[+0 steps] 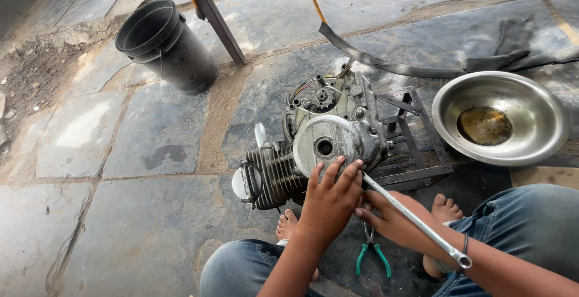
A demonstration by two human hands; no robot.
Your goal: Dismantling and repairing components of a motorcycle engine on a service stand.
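Against the engine cover (pixel 325 143), left hand (pixel 329 203) fingers spread.

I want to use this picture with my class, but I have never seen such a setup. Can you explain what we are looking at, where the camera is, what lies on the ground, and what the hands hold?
The camera sits on a person's head and looks down at their own hands and knees. They sit barefoot on a stone floor before a small engine resting on a dark metal stand. The left hand presses on the engine's round cover. The right hand holds a long metal wrench aimed at the engine. Around them lie a steel bowl with brown residue, a black bucket, green-handled pliers and a strip of black rubber.
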